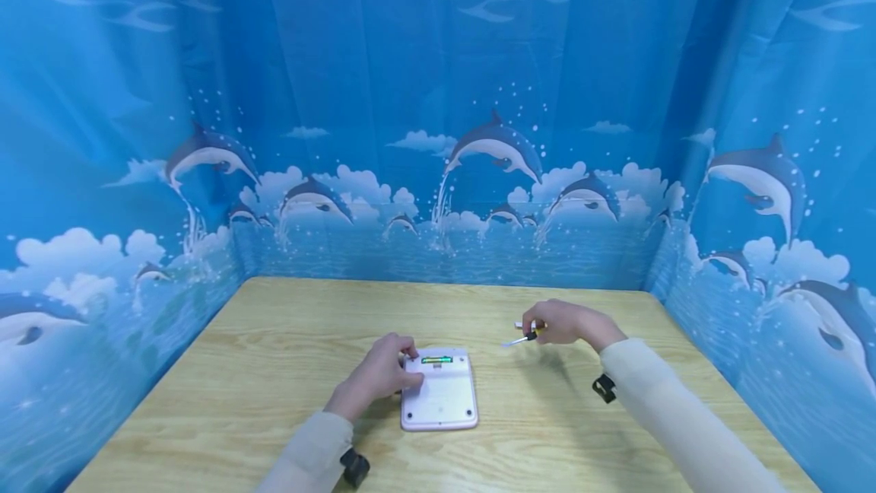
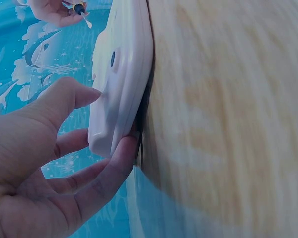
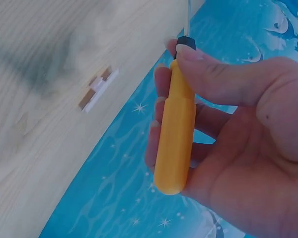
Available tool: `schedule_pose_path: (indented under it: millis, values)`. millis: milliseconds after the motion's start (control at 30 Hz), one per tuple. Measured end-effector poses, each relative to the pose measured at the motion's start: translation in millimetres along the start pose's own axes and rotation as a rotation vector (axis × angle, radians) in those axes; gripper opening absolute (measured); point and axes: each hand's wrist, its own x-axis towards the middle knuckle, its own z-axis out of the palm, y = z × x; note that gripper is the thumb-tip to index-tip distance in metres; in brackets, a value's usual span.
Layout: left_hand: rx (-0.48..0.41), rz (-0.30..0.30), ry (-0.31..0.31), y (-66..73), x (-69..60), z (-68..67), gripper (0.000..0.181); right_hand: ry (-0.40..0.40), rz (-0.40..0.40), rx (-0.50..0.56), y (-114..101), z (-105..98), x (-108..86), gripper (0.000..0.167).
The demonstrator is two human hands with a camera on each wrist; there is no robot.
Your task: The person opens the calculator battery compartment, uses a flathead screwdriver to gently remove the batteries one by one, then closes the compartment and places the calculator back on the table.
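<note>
A white handheld device (image 1: 439, 400), perhaps a calculator, lies back side up on the table with its battery compartment uncovered. Inside the compartment sits a green and yellow battery (image 1: 436, 360). My left hand (image 1: 383, 368) grips the device by its left edge, thumb on the upper face and a fingertip under the rim, as the left wrist view shows. Off to the right, above the table, my right hand (image 1: 564, 322) holds a screwdriver (image 3: 175, 139) by its yellow handle. Its thin metal shaft points left, toward the device, without touching it.
A small white plastic piece (image 3: 99, 89), shaped like a battery cover, lies on the wooden table (image 1: 328, 310) near the right hand. Blue dolphin-print curtains (image 1: 411, 97) enclose the table at the back and both sides.
</note>
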Motion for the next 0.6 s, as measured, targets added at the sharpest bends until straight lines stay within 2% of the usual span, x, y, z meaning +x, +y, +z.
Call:
schedule_pose_path:
  millis: [300,600]
  values:
    - [-0.003,-0.004,-0.004,-1.0,0.6,0.9,0.027,0.007,-0.054,-0.02,-16,3,7.1,0.014]
    - [-0.015,-0.003,-0.007,-2.1,1.2,1.1,0.026,-0.033,-0.04,-0.005,-38,3,15.4,0.016]
